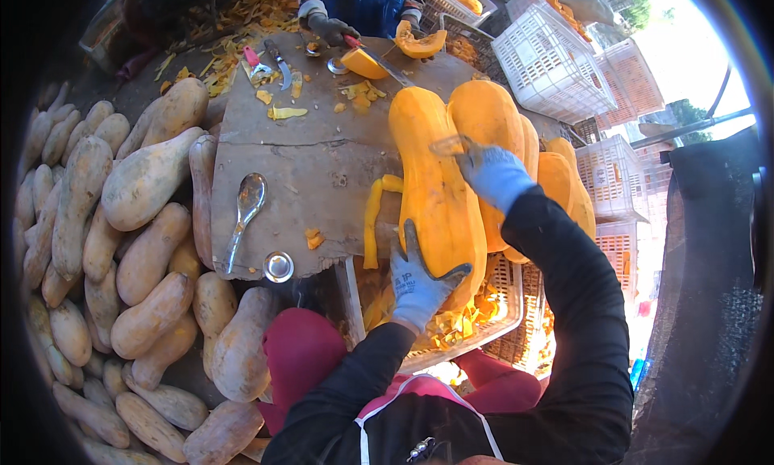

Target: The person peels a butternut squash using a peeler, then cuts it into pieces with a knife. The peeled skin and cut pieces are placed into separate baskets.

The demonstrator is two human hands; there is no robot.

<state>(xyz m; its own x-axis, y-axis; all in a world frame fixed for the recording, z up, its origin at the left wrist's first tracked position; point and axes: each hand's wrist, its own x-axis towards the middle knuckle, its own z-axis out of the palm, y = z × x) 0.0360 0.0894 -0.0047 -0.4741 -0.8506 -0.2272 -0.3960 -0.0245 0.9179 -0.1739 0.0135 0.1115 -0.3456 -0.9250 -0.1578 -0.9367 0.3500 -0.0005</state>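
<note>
A long peeled orange squash (431, 183) lies lengthwise in front of me, over the table's right edge. My left hand (423, 280), in a pale grey glove, grips its near end, thumb and fingers spread around it. My right hand (493, 173), gloved too, is closed on a peeler (450, 145) against the squash's upper right side; the peeler is blurred and its handle is hidden in my fingers. A yellow strip of peel (375, 215) hangs beside the squash on the left. Below it stands a crate (484, 336) with orange peelings in it.
More peeled squashes (488, 118) lie to the right. Unpeeled squashes (153, 183) are heaped at left. The wooden table (314, 175) bears a metal spoon (248, 203), a round metal lid (278, 266) and a knife (278, 62). Across it, a co-worker's gloved hand (330, 30) holds a red-handled knife. White crates (552, 62) stand behind.
</note>
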